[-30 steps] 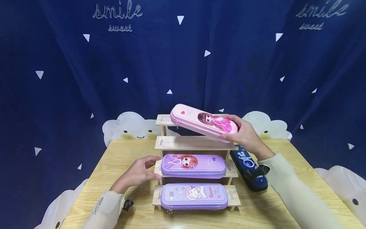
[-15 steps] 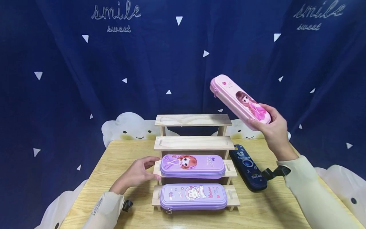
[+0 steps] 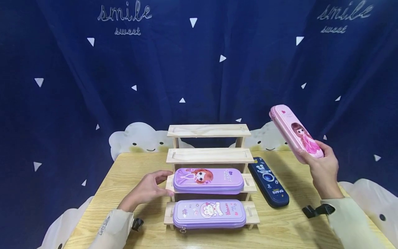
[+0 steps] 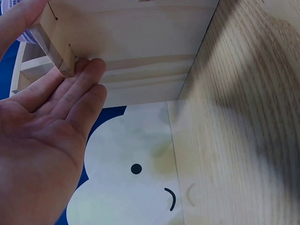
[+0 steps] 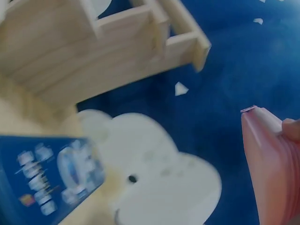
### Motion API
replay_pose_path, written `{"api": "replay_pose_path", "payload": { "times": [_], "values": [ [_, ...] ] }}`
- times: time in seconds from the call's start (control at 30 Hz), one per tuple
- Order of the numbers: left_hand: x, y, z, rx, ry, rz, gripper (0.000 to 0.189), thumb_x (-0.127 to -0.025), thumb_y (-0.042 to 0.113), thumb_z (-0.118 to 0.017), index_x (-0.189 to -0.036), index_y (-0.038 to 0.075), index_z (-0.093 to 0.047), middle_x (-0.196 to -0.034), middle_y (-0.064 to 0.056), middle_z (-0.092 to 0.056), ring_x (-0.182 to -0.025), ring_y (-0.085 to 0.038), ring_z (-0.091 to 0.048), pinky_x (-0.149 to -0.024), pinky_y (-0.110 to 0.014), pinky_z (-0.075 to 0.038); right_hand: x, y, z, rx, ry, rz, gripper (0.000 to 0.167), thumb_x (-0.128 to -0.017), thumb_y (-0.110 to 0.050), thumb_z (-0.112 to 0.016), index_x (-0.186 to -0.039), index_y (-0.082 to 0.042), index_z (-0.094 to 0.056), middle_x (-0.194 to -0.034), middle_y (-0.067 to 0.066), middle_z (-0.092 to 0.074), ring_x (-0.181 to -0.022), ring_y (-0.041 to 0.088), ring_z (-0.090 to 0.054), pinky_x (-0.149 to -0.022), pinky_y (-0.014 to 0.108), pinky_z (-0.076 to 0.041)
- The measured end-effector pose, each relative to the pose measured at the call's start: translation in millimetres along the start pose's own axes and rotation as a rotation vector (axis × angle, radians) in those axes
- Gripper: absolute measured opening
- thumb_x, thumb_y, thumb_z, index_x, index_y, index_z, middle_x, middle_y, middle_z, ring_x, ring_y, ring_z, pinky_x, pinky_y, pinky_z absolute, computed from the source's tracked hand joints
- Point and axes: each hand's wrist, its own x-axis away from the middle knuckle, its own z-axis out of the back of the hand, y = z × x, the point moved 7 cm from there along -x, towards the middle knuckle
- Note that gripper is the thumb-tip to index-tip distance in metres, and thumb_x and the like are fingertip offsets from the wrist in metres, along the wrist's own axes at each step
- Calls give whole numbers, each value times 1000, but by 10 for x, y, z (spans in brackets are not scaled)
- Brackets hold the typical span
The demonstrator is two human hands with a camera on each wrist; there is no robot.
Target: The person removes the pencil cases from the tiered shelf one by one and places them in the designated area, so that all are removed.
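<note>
My right hand (image 3: 324, 169) grips the lower end of a pink pencil case (image 3: 296, 133) with a girl in a pink dress on its lid. The case is tilted, its far end up and to the left, raised above the table's right side. My left hand (image 3: 149, 190) holds the left end of a stepped wooden rack (image 3: 209, 155), thumb in front and fingers behind the board in the left wrist view (image 4: 51, 108). On the rack's third step down lies a purple case (image 3: 217, 180) with a red-haired girl. A lilac case (image 3: 199, 212) with a bunny astronaut lies on the lowest step.
A dark blue space pencil case (image 3: 268, 181) lies slanted on the wooden table (image 3: 136, 162), right of the rack. The rack's upper two steps are bare. Behind the table hangs a dark blue curtain (image 3: 161, 69) with white clouds and triangles.
My right hand has lifted the pink pencil case off the rack's top, carried it right, then lowered it somewhat, tilting it more steeply. My left hand stays at the rack.
</note>
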Motion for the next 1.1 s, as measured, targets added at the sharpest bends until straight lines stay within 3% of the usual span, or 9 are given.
{"api": "replay_pose_path", "payload": {
  "times": [0.13, 0.23, 0.4, 0.53, 0.63, 0.73, 0.93, 1.03, 1.1],
  "values": [
    [8, 17, 10, 2, 2, -6, 76, -70, 24, -93, -136, 6, -60, -140, -16, -64, -133, -38, -58, -116, -50, -46, 17, 320, 86, 247, -24, -54, 75, -86, -28, -80, -150, -12, -46, -136, 4, -58, -111, 5, -53, -85, 3, -39],
    [10, 25, 17, 0, 7, -6, 76, -70, 23, -93, -136, 6, -60, -140, -16, -64, -133, -38, -58, -116, -50, -46, 38, 556, 93, 335, -80, -97, 83, -88, -34, -78, -154, -7, -37, -151, 16, -47, -118, 16, -50, -85, 7, -38],
    [7, 24, 12, -8, 7, -6, 76, -70, 24, -93, -136, 7, -60, -141, -15, -63, -133, -38, -58, -116, -50, -46, 72, 903, 92, 414, -180, -143, 87, -90, -36, -74, -155, 2, -31, -152, 26, -44, -125, 30, -48, -81, 15, -37],
    [5, 17, 1, -3, 3, -5, 76, -70, 26, -93, -136, 7, -61, -141, -15, -63, -133, -38, -58, -116, -50, -46, 97, 1127, 98, 506, -250, -169, 92, -92, -44, -68, -155, 8, -25, -153, 34, -39, -133, 42, -44, -95, 37, -42],
    [5, 12, -3, 1, -1, -5, 76, -70, 26, -93, -136, 7, -61, -141, -15, -63, -134, -38, -58, -116, -50, -46, 123, 1245, 87, 544, -282, -188, 94, -93, -47, -66, -155, 10, -23, -152, 37, -36, -134, 46, -42, -107, 54, -40],
    [4, 10, 1, -1, -4, -6, 77, -70, 26, -93, -137, 7, -60, -141, -15, -63, -134, -38, -58, -116, -50, -45, 167, 1325, 57, 540, -301, -195, 96, -93, -46, -68, -154, 11, -22, -151, 36, -37, -133, 47, -42, -112, 58, -37],
    [-5, 15, 10, -6, -2, -19, 76, -71, 24, -92, -137, 6, -59, -141, -16, -63, -133, -38, -58, -116, -49, -46, 254, 1430, -28, 501, -310, -199, 100, -88, -44, -75, -153, 12, -23, -147, 35, -41, -127, 45, -45, -108, 55, -40],
    [-5, 10, 3, -2, -4, -17, 75, -71, 23, -92, -137, 6, -60, -141, -16, -63, -133, -38, -58, -115, -49, -46, 289, 1471, -71, 483, -308, -189, 94, -87, -37, -78, -149, 15, -30, -139, 33, -48, -116, 36, -54, -95, 38, -49],
    [-3, 5, -1, -2, -6, -13, 75, -71, 23, -92, -137, 6, -60, -141, -15, -63, -133, -38, -58, -115, -49, -46, 311, 1489, -95, 474, -308, -170, 89, -87, -31, -80, -146, 17, -33, -133, 32, -53, -103, 25, -59, -81, 21, -52]
  ]
}}
